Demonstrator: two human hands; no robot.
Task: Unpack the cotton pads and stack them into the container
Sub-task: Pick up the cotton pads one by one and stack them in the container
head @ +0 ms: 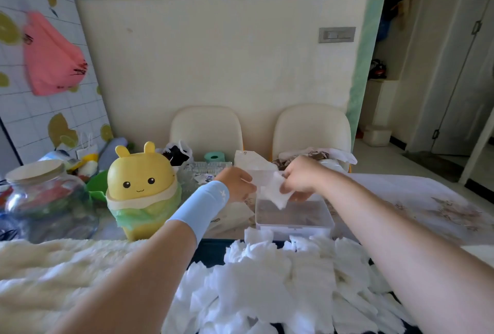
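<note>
The left hand (236,182) and the right hand (299,177) together hold a white cotton pad (276,192) directly above the open clear container (294,214) on the table (417,200). Each grip is closed on an edge of the pad, probably to keep it flat for stacking. The container appears nearly empty. The remaining loose pads (280,280) lie heaped just in front of the container, within easy reach. A yellow bin (141,186) stands to the left.
</note>
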